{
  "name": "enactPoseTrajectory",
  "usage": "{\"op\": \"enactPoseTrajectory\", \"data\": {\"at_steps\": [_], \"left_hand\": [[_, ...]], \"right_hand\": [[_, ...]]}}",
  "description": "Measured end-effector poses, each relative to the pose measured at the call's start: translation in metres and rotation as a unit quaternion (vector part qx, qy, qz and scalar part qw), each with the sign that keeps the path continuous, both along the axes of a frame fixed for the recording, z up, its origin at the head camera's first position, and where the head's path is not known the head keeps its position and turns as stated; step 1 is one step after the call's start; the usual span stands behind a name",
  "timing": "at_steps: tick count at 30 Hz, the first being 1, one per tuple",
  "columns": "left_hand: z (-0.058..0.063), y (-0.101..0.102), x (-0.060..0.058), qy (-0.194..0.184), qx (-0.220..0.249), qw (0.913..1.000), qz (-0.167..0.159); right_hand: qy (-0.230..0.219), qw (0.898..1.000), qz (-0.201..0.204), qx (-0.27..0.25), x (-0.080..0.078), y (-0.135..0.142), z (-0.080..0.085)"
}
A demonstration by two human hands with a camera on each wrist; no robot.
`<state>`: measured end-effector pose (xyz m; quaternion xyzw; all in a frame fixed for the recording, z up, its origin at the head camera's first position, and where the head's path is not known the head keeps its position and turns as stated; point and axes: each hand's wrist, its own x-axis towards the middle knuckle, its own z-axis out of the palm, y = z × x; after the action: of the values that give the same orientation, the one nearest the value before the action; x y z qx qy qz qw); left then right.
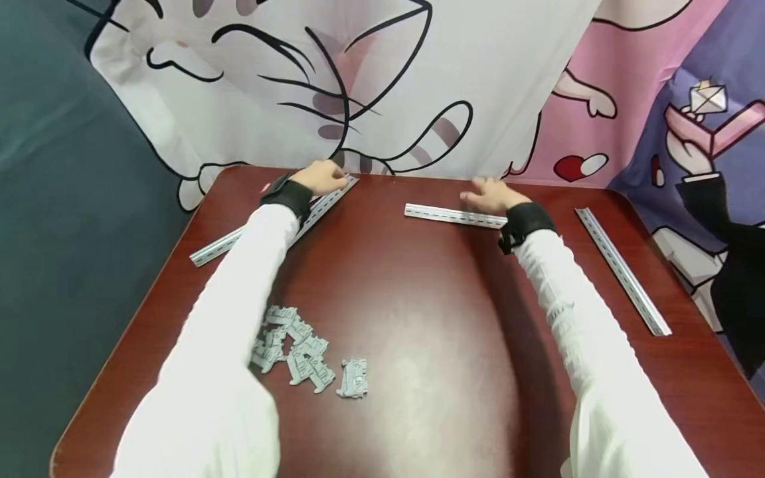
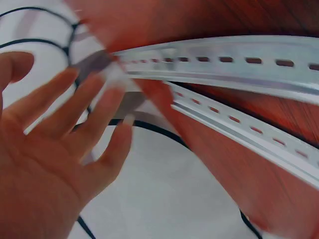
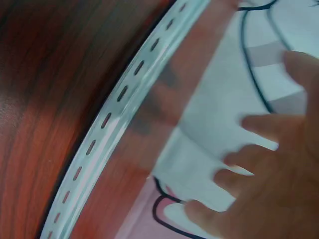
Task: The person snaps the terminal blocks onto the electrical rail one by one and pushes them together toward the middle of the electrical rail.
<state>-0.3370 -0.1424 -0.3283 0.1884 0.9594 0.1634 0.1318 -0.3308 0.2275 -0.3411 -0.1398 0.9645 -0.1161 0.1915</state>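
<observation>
My left hand [image 1: 323,177] is over the far left of the table, beside two slotted metal DIN rails. One rail [image 1: 325,204] slants toward the back edge; the other rail [image 1: 216,248] is partly hidden under my sleeve. In the left wrist view the fingers [image 2: 107,144] are spread and hold nothing, apart from both rails. My right hand [image 1: 493,196] hovers by the back edge, close to a third rail [image 1: 442,213] whose right end my wrist covers. Seen from the right wrist, its fingers [image 3: 249,164] are loosely extended, with nothing in them and clear of the rail.
A fourth rail [image 1: 623,271] lies along the right side of the brown table [image 1: 430,299]. Grey plastic terminal-block-like pieces [image 1: 311,346] sit in a loose pile near my left forearm, with one piece [image 1: 353,378] apart. A printed cloth [image 1: 508,79] hangs behind the back edge.
</observation>
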Motion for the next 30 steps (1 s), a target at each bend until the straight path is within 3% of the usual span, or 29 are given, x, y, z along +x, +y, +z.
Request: {"op": "enactPoseTrajectory", "data": {"at_steps": [4, 7, 15, 18, 23, 30], "left_hand": [[-0.005, -0.031, 0.022, -0.055, 0.025, 0.9973, -0.041], [-0.005, -0.049, 0.040, -0.071, 0.038, 0.9952, -0.055], [0.006, -0.092, 0.101, -0.056, 0.083, 0.9950, -0.008], [0.007, -0.105, 0.117, -0.060, 0.089, 0.9942, 0.009], [0.005, -0.119, 0.130, -0.062, 0.092, 0.9932, 0.036], [0.002, -0.130, 0.132, -0.067, 0.084, 0.9928, 0.054]], "right_hand": [[-0.036, 0.998, 0.047, -0.013, 0.021, -0.002, -0.022], [-0.046, 0.998, 0.039, 0.002, 0.033, -0.003, -0.036], [-0.037, 0.999, 0.013, 0.030, 0.038, -0.004, -0.041], [-0.045, 0.998, 0.008, 0.032, 0.039, -0.005, -0.042], [-0.046, 0.999, 0.009, 0.026, 0.042, -0.005, -0.045], [-0.059, 0.998, 0.014, 0.016, 0.043, -0.006, -0.043]]}}
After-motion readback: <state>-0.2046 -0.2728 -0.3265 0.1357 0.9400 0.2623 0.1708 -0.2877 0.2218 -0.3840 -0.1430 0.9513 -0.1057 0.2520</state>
